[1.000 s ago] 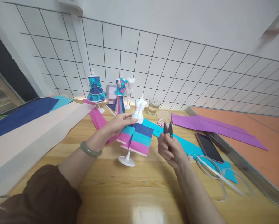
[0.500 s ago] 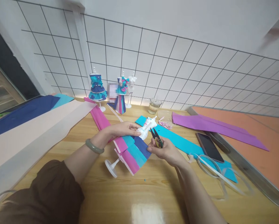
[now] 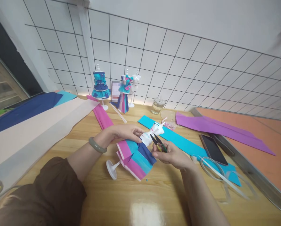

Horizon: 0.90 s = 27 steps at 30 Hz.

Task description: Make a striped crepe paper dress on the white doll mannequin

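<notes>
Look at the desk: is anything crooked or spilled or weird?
The leaning mannequin in the left hand looks odd: its round base is tipped, while the blue-dressed mannequin behind stands upright. A tiny blue speck lies on the table. I see no spill.

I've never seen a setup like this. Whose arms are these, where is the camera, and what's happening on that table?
No machine here: these are a person's bare hands, seen by a camera worn on the head, looking forward and down. The left hand holds a small white mannequin, tilted, in a striped skirt. The right hand holds small scissors, blades apart. On the wooden table lie a bright blue strip and a phone; a glass jar stands behind.
</notes>
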{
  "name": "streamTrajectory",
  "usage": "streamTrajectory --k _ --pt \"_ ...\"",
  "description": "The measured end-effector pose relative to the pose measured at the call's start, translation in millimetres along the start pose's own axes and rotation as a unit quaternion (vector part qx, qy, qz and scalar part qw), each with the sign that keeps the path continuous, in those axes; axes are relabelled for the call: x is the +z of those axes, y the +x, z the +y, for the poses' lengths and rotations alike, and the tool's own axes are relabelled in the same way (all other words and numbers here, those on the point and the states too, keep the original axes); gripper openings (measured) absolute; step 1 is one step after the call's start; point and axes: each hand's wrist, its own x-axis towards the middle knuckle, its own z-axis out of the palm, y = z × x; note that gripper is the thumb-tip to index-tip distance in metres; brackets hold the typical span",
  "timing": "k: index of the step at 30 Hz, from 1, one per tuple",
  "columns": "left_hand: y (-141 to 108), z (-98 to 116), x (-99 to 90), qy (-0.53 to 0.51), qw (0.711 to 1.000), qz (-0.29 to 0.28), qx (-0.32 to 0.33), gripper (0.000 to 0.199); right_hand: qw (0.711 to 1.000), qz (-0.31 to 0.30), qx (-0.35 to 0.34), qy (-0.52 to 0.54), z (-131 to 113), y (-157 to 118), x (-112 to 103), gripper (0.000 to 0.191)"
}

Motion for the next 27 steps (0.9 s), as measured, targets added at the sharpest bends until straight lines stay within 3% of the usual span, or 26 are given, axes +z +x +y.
streamTrajectory --k 6,11,16,22,27 --pt "-2 8 1.6 0.079 0.996 -0.03 -0.007 0.034 0.999 -0.022 -0.017 -0.044 -5 -2 2 0.048" --pt "-10 19 10.7 0.111 0.99 0.064 0.057 0.037 0.993 -0.048 0.016 -0.102 -8 -6 -1 0.057" --pt "-13 29 15.0 0.215 0.976 0.01 0.038 0.041 0.992 -0.052 0.058 -0.104 -9 -7 -2 0.049" --pt "-12 28 18.8 0.305 0.951 0.028 0.043 0.037 0.988 -0.074 0.057 -0.125 -9 -5 2 0.051" --pt "-12 28 22.0 0.322 0.946 0.027 0.04 0.036 0.986 -0.084 0.045 -0.139 -7 -3 0 0.053"
